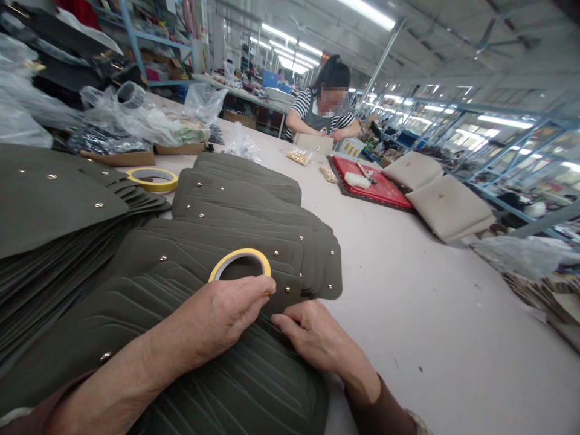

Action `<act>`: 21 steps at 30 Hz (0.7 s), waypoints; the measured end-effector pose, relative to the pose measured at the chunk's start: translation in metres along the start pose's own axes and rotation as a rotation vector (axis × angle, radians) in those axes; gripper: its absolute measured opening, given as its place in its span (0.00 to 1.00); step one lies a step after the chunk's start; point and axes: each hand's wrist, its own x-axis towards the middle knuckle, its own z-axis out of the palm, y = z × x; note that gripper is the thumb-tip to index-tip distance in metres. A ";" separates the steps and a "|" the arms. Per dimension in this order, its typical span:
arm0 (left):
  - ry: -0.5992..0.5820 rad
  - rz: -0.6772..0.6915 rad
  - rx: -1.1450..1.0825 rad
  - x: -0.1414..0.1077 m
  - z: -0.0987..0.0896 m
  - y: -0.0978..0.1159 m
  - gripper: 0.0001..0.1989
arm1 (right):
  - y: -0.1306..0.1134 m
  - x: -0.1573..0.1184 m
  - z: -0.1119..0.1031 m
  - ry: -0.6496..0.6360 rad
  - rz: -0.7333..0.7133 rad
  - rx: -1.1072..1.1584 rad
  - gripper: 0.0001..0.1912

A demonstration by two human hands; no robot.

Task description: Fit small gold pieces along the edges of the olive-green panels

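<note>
My left hand (pixel 238 305) is closed on a roll of yellow tape (pixel 240 254), holding it tilted above a spread of dark green panels (pixel 217 241). These flat pieces overlap in fanned layers, and several carry small gold metal studs. Just to the right, my right hand (pixel 310 329) rests at the edge of the panels with its thumb and forefinger brought together near the left hand. What that hand pinches, if anything, is too small to make out. Another fanned stack of green panels (pixel 54 199) lies at the left.
A second yellow tape roll (pixel 154 179) lies behind the panels. Across the table (pixel 408 314), a person (pixel 321 109) handles a beige piece. Near them are bags of gold hardware (pixel 299 157), a red pad (pixel 376 184) with a hammer, and beige panels (pixel 448 205). Plastic bags (pixel 136 115) crowd the left.
</note>
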 end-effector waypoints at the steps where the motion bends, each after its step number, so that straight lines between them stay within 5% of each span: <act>1: -0.006 -0.004 0.005 -0.001 0.000 0.000 0.10 | 0.001 -0.001 -0.001 0.032 -0.009 0.004 0.25; 6: -0.067 -0.039 0.097 -0.003 0.002 0.003 0.26 | 0.005 -0.003 -0.002 0.449 -0.210 0.202 0.05; 13: -0.126 -0.045 0.140 -0.003 0.004 0.007 0.23 | 0.000 -0.002 0.006 0.552 -0.538 0.151 0.12; 21: -0.057 0.015 0.086 -0.003 0.007 0.013 0.16 | -0.001 -0.002 0.015 0.647 -0.609 -0.018 0.08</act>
